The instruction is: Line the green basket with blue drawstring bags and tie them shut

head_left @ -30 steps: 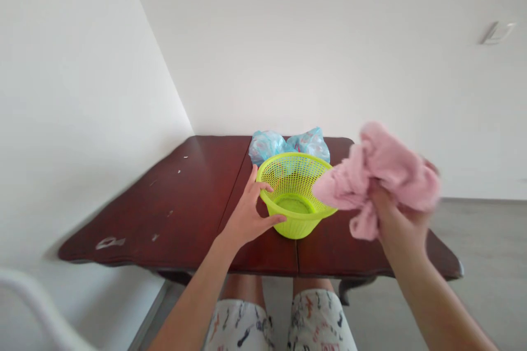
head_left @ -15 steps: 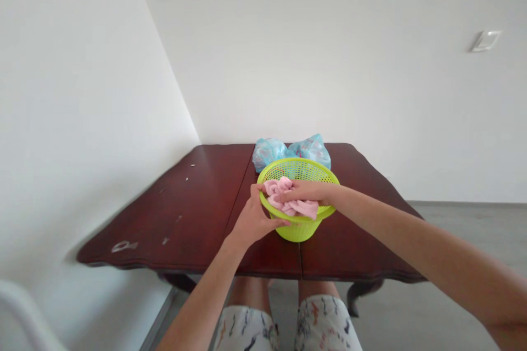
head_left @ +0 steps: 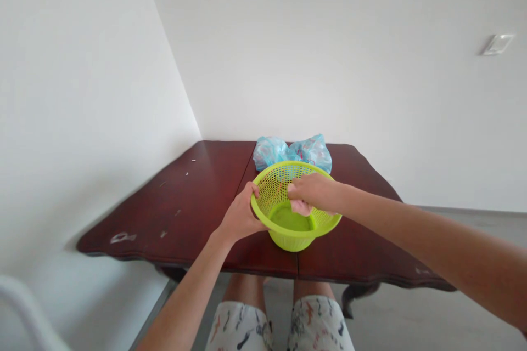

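- Left grip (head_left: 239,216) clamped on the rim of a lime-green plastic mesh basket (head_left: 274,189); fingers (head_left: 254,191) hooked over the rim at the basket's left side, with the arm reaching in from the near edge of the bench (head_left: 197,214)
- Right grip (head_left: 315,191) held over the basket's right side, fingers (head_left: 298,186) together and clamped on a pink cloth (head_left: 301,208); only a small fold of the cloth shows beneath the hand, the rest hidden behind it
- Basket tilted toward the person, its solid green bottom in view; it sits near the middle of the bench's near half, over the seam between two leaves, held between the person's arms
- Crumpled pale-blue plastic bags (head_left: 288,152) lie just behind the basket on the bench, their printed pattern too faint to read; they stand close to the far edge, where the bench meets the white wall (head_left: 370,66)
- Bench of dark reddish wood, with a scalloped edge and pale scuffs along its left side; a curved dark leg (head_left: 354,297) shows beneath its right side
- Patterned white shorts (head_left: 239,329) and bare knees below the near edge; grey floor (head_left: 473,241) to the right; a white curved object (head_left: 24,299), cut off by the frame, at lower left; a pale plate (head_left: 498,44) fixed high on the wall
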Motion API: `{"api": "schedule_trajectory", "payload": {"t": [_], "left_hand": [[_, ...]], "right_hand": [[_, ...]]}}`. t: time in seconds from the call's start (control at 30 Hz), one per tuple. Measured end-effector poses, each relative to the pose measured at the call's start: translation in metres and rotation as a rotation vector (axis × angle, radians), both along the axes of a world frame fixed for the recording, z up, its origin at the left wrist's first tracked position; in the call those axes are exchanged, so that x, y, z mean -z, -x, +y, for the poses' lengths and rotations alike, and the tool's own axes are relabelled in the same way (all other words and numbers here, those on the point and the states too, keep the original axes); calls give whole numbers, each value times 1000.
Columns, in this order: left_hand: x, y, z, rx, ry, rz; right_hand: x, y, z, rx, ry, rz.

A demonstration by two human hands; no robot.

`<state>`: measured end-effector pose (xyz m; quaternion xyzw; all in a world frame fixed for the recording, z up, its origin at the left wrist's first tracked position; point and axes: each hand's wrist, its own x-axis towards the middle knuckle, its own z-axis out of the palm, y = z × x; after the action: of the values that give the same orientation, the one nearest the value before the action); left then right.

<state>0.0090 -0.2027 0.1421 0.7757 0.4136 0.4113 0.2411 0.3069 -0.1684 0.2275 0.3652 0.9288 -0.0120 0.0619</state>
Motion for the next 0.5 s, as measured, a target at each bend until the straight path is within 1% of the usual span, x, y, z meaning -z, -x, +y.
{"api": "schedule_trajectory", "payload": {"t": [0.03, 0.07, 0.1, 0.2, 0.23, 0.27, 0.3, 0.33, 0.37, 0.4, 0.47, 0.5], "left_hand": [[-1, 0, 0, 20, 5, -7], [-1, 0, 1, 37, 14, -11], [-2, 0, 1, 48, 27, -9], [-5, 1, 2, 51, 48, 22], [-6, 1, 2, 52, 48, 29], [-7, 1, 2, 57, 47, 27], [-7, 2, 1, 62, 44, 21], [-8, 3, 1, 66, 40, 15], [-8, 4, 1, 66, 36, 14], [-8, 5, 0, 63, 34, 17], [-7, 9, 0, 45, 38, 28], [-6, 10, 0, 33, 43, 29]], "right_hand": [[4, 5, 1, -30, -55, 5], [7, 9, 3, -96, -115, -5], [10, 14, 5, -196, -178, -26], [14, 23, 11, -558, -344, -100], [14, 25, 12, -638, -370, -107], [14, 27, 14, -690, -384, -103], [13, 28, 16, -713, -392, -95], [12, 29, 18, -706, -399, -87], [12, 29, 20, -666, -406, -80], [11, 28, 22, -597, -414, -75], [12, 26, 26, -402, -408, -52], [13, 23, 29, -291, -380, -11]]}}
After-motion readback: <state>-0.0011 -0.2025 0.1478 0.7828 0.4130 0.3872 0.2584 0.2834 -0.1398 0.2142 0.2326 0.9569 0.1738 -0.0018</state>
